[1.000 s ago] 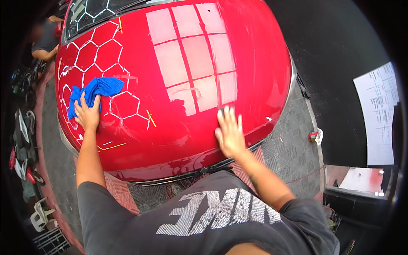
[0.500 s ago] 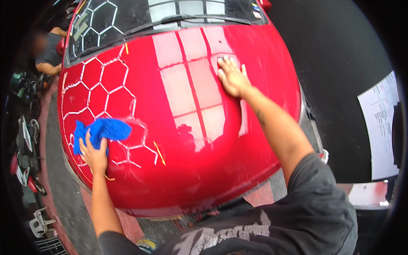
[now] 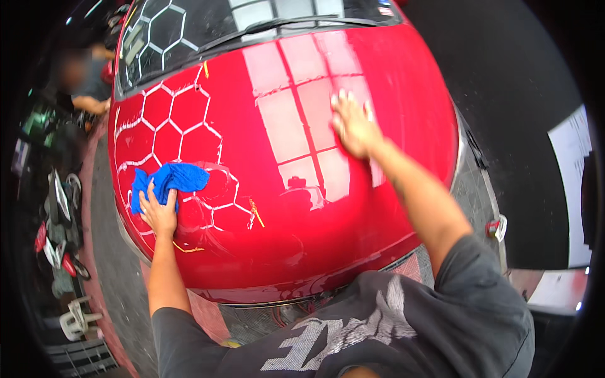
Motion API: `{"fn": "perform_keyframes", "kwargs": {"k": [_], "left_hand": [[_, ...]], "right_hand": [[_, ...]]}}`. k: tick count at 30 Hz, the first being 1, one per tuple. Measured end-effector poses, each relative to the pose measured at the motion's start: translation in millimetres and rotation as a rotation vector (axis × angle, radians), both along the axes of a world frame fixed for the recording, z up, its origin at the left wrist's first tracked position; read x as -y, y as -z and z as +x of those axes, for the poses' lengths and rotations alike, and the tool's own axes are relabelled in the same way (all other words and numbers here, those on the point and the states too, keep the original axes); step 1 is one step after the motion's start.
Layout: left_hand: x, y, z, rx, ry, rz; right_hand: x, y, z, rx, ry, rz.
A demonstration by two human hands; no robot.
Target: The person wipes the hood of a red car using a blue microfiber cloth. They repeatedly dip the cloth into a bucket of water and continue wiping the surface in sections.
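In front of me is a red car hood. Its left part carries white honeycomb lines. My left hand presses a crumpled blue cloth against the hood, fingers bent over its lower edge. On the right half, beside the window reflections, my right hand rests palm down with its fingers stretched out. Whatever lies beneath those fingertips, if anything, is hidden. Short yellow strips mark the paint near the honeycomb.
The windshield with its black wiper borders the hood at the far side. A person is by the car's far left. Motorbikes and a white plastic chair stand at left. A white printed sheet hangs at right.
The whole view has shifted, moving the car slightly right in the picture. My right hand has slid a little toward me; a small dark piece seen at its fingertips earlier no longer shows.
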State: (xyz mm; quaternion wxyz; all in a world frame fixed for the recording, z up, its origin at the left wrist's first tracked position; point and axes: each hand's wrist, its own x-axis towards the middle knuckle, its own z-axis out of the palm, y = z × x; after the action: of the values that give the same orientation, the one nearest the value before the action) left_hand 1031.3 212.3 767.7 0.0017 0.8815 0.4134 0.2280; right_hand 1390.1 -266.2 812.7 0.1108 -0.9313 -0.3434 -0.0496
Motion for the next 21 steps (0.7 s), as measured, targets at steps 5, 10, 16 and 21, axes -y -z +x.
{"fn": "perform_keyframes", "kwargs": {"k": [5, 10, 16, 21], "left_hand": [[8, -11, 15, -0.059, -0.047, -0.141], [74, -26, 27, -0.004, -0.019, -0.265], [272, -5, 47, 0.138, 0.228, -0.128], [438, -31, 157, -0.029, 0.520, -0.050]], "right_hand": [[107, 40, -250, -0.115, 0.025, -0.019], [156, 36, -329, -0.525, 0.137, 0.320], [256, 72, -314, -0.558, 0.371, 0.988], [365, 70, -247, -0.534, 0.450, 1.059]]}}
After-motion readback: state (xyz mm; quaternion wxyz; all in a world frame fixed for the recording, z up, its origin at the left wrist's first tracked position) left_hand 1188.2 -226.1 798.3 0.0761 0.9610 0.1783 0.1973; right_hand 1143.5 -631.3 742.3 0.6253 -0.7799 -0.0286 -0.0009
